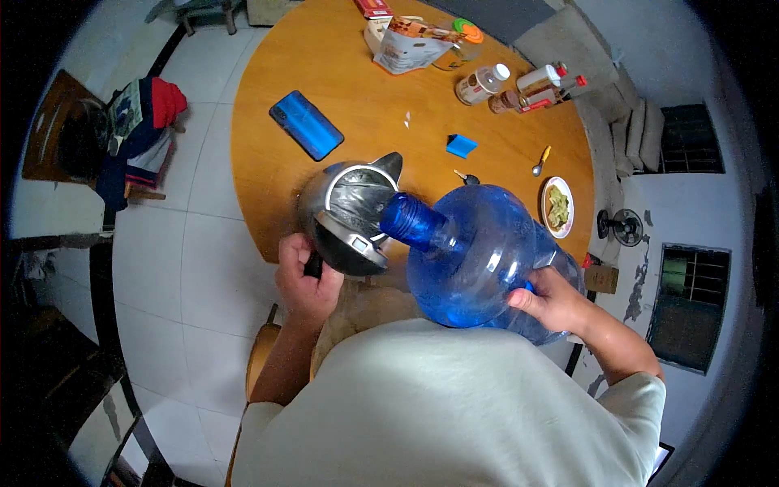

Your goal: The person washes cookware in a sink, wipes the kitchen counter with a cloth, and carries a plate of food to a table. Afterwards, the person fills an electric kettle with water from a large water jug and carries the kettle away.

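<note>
My left hand (307, 280) is closed round the black handle of a silver electric kettle (329, 195), whose lid is raised and whose steel inside shows. My right hand (550, 300) grips a large, clear blue water jug (479, 252) that lies tilted on its side against my front. The jug's neck (414, 221) points left, its mouth at the right rim of the kettle's opening. Whether water is flowing between them I cannot make out.
On the round wooden table (373, 114) are a blue phone (307, 125), a blue scrap (462, 146), a key (468, 178), a spoon (541, 161), a plate of food (557, 208), a snack bag (414, 47) and several bottles (482, 84). A chair (264, 354) stands at lower left.
</note>
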`<action>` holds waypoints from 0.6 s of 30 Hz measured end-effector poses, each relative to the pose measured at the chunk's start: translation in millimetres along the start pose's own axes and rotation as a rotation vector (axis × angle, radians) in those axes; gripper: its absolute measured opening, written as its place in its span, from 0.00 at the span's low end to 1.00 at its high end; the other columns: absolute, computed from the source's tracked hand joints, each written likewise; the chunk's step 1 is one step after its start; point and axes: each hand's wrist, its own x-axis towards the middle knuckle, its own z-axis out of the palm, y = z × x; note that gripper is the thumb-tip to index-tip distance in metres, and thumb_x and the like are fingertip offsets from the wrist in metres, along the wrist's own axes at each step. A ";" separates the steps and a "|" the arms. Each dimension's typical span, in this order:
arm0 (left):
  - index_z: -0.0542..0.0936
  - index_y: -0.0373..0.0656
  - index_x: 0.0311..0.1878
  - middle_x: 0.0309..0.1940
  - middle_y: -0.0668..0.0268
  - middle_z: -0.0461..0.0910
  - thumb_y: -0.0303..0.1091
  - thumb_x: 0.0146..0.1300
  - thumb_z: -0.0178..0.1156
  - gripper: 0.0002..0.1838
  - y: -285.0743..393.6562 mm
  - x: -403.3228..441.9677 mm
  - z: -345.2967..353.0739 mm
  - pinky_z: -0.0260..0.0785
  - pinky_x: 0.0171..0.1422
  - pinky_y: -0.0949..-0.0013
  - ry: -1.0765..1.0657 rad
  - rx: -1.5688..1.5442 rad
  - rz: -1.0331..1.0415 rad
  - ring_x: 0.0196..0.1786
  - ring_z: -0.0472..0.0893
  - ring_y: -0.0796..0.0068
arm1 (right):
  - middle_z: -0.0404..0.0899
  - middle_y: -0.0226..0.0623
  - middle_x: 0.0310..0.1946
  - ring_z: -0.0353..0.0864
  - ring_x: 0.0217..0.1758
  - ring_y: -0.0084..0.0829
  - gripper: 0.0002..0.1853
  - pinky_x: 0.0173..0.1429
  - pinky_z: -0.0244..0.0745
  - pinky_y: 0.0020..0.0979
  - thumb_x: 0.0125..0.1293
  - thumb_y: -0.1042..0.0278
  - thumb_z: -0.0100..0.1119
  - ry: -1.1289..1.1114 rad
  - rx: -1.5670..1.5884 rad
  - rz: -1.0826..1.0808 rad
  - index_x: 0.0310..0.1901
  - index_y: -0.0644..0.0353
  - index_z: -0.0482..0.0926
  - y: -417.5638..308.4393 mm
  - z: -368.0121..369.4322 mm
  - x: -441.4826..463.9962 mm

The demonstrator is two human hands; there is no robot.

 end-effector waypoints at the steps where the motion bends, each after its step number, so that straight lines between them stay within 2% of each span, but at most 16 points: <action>1: 0.67 0.40 0.39 0.23 0.68 0.72 0.28 0.51 0.61 0.15 -1.4 0.4 -0.1 0.66 0.35 0.76 -0.001 0.011 0.019 0.27 0.71 0.81 | 0.74 0.44 0.44 0.72 0.49 0.37 0.43 0.54 0.66 0.35 0.53 0.28 0.43 0.004 -0.013 -0.008 0.47 0.69 0.72 -0.2 0.0 -0.1; 3: 0.67 0.40 0.38 0.23 0.68 0.72 0.28 0.51 0.61 0.14 -3.8 1.0 -0.4 0.65 0.34 0.76 -0.002 0.032 0.057 0.26 0.70 0.81 | 0.74 0.44 0.45 0.71 0.49 0.37 0.43 0.54 0.66 0.35 0.53 0.28 0.43 0.011 -0.041 -0.024 0.48 0.69 0.71 -0.5 -1.3 -0.1; 6: 0.66 0.41 0.37 0.22 0.68 0.71 0.28 0.51 0.61 0.14 3.5 1.5 0.9 0.65 0.33 0.76 0.006 -0.011 0.002 0.26 0.70 0.81 | 0.73 0.50 0.46 0.71 0.51 0.43 0.39 0.56 0.63 0.37 0.56 0.32 0.46 -0.009 -0.028 0.001 0.48 0.70 0.70 3.7 -1.0 -0.9; 9: 0.66 0.41 0.37 0.21 0.68 0.71 0.28 0.51 0.61 0.14 5.3 2.3 -0.8 0.65 0.34 0.77 -0.009 0.008 -0.001 0.26 0.70 0.81 | 0.73 0.51 0.45 0.71 0.51 0.44 0.40 0.56 0.64 0.37 0.56 0.32 0.45 -0.120 -0.069 0.168 0.48 0.69 0.71 6.4 -6.6 -1.7; 12: 0.66 0.41 0.37 0.22 0.68 0.72 0.27 0.51 0.61 0.14 3.1 0.8 -0.6 0.65 0.34 0.77 -0.013 -0.009 -0.028 0.27 0.71 0.82 | 0.74 0.51 0.43 0.72 0.50 0.44 0.40 0.55 0.65 0.37 0.55 0.32 0.45 -0.031 -0.034 0.049 0.48 0.69 0.71 -1.1 -2.1 -2.6; 18: 0.66 0.41 0.37 0.22 0.69 0.71 0.27 0.51 0.60 0.13 8.0 2.2 2.7 0.65 0.36 0.77 -0.003 -0.127 -0.037 0.27 0.71 0.82 | 0.73 0.51 0.45 0.71 0.52 0.43 0.40 0.56 0.64 0.37 0.55 0.31 0.45 -0.053 -0.007 0.067 0.49 0.69 0.70 0.2 -1.6 -2.2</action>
